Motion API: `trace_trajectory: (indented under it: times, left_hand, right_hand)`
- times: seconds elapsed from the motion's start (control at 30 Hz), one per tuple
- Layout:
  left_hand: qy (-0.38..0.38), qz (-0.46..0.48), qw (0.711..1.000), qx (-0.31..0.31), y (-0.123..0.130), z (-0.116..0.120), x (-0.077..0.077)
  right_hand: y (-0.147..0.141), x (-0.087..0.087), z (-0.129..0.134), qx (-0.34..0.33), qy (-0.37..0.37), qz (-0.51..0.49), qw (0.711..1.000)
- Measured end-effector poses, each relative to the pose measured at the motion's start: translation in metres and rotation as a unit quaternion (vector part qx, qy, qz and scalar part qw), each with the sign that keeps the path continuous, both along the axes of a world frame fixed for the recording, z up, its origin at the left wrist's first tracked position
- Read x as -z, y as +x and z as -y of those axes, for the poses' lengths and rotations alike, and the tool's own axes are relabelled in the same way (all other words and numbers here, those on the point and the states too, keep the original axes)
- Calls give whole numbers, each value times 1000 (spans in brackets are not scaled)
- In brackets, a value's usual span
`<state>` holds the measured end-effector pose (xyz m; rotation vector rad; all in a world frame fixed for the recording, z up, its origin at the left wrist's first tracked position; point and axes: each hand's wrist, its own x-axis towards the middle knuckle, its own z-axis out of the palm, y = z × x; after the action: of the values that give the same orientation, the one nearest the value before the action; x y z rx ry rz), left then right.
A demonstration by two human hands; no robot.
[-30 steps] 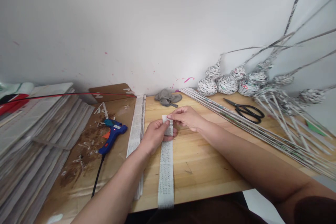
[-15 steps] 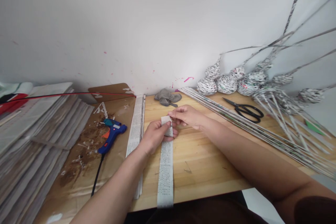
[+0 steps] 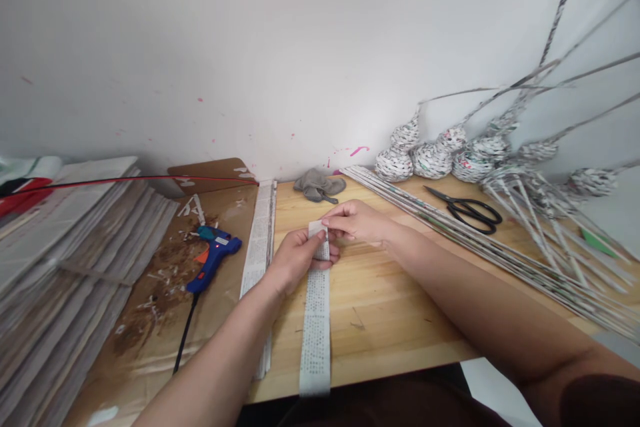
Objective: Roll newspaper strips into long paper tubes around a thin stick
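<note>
A long strip of newspaper (image 3: pixel 315 327) runs from between my hands down to the table's front edge. My left hand (image 3: pixel 299 255) is closed on the strip near its far end, thumb on top and fingers beneath. My right hand (image 3: pixel 353 221) pinches the far right corner of the same strip with thumb and forefinger. Left of my left hand lies a narrow stack of newspaper strips (image 3: pixel 257 240). Beyond both hands, a crumpled grey cloth (image 3: pixel 318 185) rests by the wall.
A blue glue gun (image 3: pixel 213 260) lies on stained brown cardboard at left, beside piled newspapers (image 3: pixel 85 267). Thin rolled paper sticks (image 3: pixel 450 233) stretch diagonally across the right side. Black scissors (image 3: pixel 467 208) and several woven paper gourd shapes (image 3: pixel 433 160) are behind them.
Almost nothing differs. My right thumb and fingertips have shifted slightly at the strip's far corner; my left hand keeps its hold.
</note>
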<state>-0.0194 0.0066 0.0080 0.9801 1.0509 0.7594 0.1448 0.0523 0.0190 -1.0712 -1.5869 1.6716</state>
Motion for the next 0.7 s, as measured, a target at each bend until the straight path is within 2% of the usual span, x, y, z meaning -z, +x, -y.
trace_trajectory:
  times: [0.17, 0.33, 0.7]
  left_hand:
    - [-4, -5, 1000, 2, 1, 1, -2]
    - [-5, -9, 1000, -6, 1, 1, -2]
    - [-1, -11, 1000, -6, 0, -1, 2]
  right_hand:
    - [1, -3, 0, -14, -25, -6, 1000]
    - [-2, 2, -1, 31, -39, -15, 999]
    - [-10, 5, 2, 83, -47, -26, 995]
